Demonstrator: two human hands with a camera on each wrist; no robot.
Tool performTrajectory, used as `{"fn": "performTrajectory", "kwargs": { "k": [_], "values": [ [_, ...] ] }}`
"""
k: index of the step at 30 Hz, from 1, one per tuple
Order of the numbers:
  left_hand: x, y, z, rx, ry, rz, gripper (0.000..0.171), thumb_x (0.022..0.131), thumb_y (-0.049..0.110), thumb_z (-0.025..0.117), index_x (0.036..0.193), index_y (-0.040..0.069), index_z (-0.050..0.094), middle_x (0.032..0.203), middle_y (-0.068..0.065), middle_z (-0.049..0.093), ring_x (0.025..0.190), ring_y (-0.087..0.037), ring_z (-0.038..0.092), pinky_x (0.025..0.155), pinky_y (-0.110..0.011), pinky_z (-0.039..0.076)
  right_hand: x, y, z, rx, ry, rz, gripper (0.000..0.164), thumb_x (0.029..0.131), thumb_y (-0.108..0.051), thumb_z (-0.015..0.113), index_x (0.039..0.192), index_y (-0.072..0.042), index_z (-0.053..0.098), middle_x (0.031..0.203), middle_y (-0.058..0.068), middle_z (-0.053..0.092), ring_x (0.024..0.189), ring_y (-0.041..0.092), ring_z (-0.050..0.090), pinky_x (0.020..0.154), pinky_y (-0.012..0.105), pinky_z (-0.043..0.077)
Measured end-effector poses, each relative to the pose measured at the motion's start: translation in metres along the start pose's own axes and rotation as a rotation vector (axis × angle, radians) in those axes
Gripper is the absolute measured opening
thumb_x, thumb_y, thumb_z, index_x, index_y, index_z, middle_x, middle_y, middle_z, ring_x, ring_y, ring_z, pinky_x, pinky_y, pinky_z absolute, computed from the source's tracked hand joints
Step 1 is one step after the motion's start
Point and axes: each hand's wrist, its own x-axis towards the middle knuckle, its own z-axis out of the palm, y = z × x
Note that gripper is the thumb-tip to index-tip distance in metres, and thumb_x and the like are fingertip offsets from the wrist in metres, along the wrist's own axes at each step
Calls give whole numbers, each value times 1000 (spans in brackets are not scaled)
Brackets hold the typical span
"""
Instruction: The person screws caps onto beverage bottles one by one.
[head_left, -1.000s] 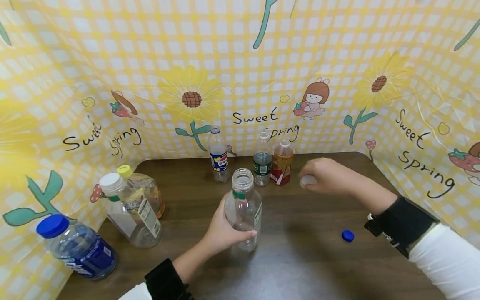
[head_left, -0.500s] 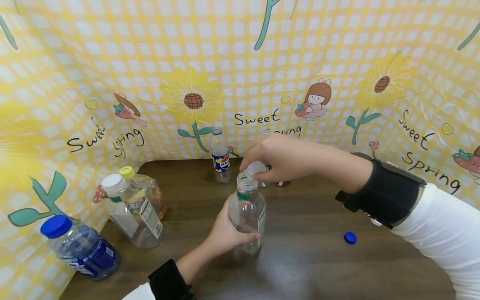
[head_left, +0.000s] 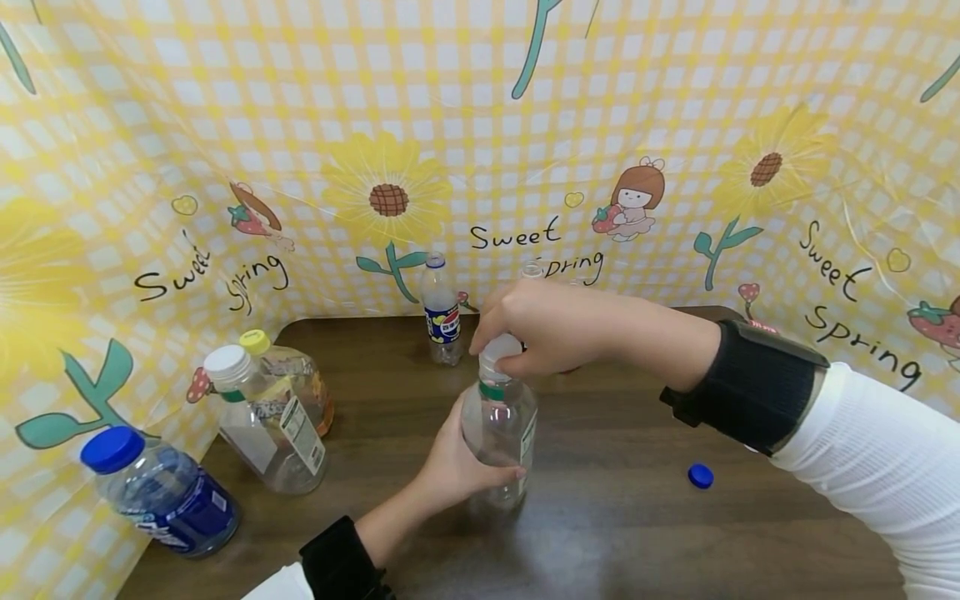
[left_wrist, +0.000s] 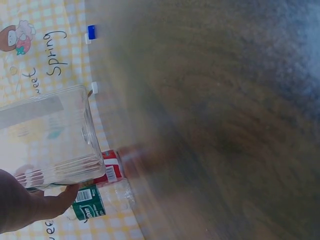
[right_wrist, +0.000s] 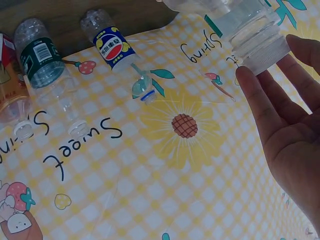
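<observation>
My left hand (head_left: 453, 467) grips the body of a clear plastic bottle (head_left: 510, 425) with a green neck band, in the middle of the head view. My right hand (head_left: 547, 321) pinches a whitish translucent cap (head_left: 501, 348) at the bottle's mouth. In the right wrist view, fingers and thumb hold the ribbed side of this cap (right_wrist: 262, 55), which sits over the neck. The left wrist view has the bottle's body (left_wrist: 45, 135) lying across the left, with part of my left hand (left_wrist: 35, 207) round it. Whether the bottle's base touches the table is unclear.
A blue cap (head_left: 701, 476) lies on the table (head_left: 637, 533) at right. At left stand a blue-capped bottle (head_left: 168, 500), a white-capped bottle (head_left: 270, 442) and a yellow-capped bottle (head_left: 300, 371). A Pepsi bottle (head_left: 441, 321), a green-labelled bottle (right_wrist: 42, 57) and an orange bottle (right_wrist: 12, 90) stand behind.
My right hand has come from the right with the whitish cap and brought it down onto the bottle's mouth. My left hand still holds the bottle in nearly the same place.
</observation>
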Motion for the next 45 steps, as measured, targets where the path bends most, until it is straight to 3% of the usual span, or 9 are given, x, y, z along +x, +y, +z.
{"fn": "performTrajectory", "kwargs": {
  "k": [6, 11, 19, 23, 28, 30, 33, 39, 45],
  "values": [
    [3, 3, 1, -22, -3, 16, 109, 60, 9, 94, 148, 17, 30, 136, -3, 49, 118, -21, 51, 98, -44, 45, 0, 0, 0, -48, 24, 47, 19, 85, -15, 73, 103, -9, 74, 97, 1, 69, 88, 15, 63, 74, 31, 52],
    [5, 8, 4, -34, -5, 24, 109, 58, 6, 94, 147, 17, 31, 136, -3, 49, 119, -21, 51, 99, -43, 44, 0, 2, 1, -99, 77, 68, 13, 86, -22, 74, 88, -10, 73, 83, -2, 68, 71, 11, 59, 61, 29, 49],
    [5, 8, 8, -26, -12, 11, 107, 58, 6, 93, 146, 17, 33, 134, -1, 51, 116, -19, 53, 97, -42, 44, 3, -5, 4, -204, 59, 271, 42, 89, -44, 69, 62, -17, 51, 58, -7, 45, 52, 12, 42, 45, 27, 29],
    [3, 8, 8, -3, -11, 0, 107, 58, 10, 94, 146, 18, 34, 131, -1, 53, 113, -19, 54, 96, -43, 45, 1, -8, 0, -242, 23, 346, 49, 91, -55, 61, 60, -18, 52, 56, -7, 43, 51, 12, 45, 43, 28, 32],
    [2, 7, 7, -13, -12, -13, 107, 59, 10, 94, 146, 16, 33, 133, -2, 51, 115, -21, 53, 96, -45, 44, -6, -3, -13, -91, 30, 182, 23, 91, -32, 70, 94, -9, 72, 91, 1, 63, 83, 16, 60, 71, 33, 51],
    [3, 6, 6, -25, -24, -19, 107, 60, 10, 93, 147, 17, 31, 135, -2, 49, 117, -22, 52, 97, -45, 44, -8, 0, -16, -8, -13, 112, 24, 87, -17, 73, 109, -7, 71, 112, 6, 63, 104, 19, 59, 87, 35, 50],
    [3, 6, 5, -32, -37, -22, 106, 61, 11, 93, 147, 17, 30, 136, -3, 49, 118, -22, 51, 98, -45, 43, -9, 2, -17, 62, -78, 64, 33, 82, -4, 73, 114, -9, 70, 124, 8, 61, 119, 22, 54, 93, 37, 49],
    [4, 5, 7, -34, -45, -24, 105, 61, 10, 93, 147, 18, 32, 137, -2, 48, 119, -22, 50, 98, -44, 43, -9, 2, -13, 73, -98, 67, 32, 79, 0, 74, 109, -10, 73, 108, 0, 68, 96, 15, 60, 77, 31, 52],
    [6, 6, 10, -37, -64, -10, 106, 61, 10, 93, 147, 18, 32, 137, -3, 49, 119, -21, 51, 98, -44, 43, -10, 3, -7, 20, -49, 110, 17, 82, -16, 76, 97, -9, 72, 78, -4, 62, 65, 10, 51, 58, 27, 45]
  ]
}}
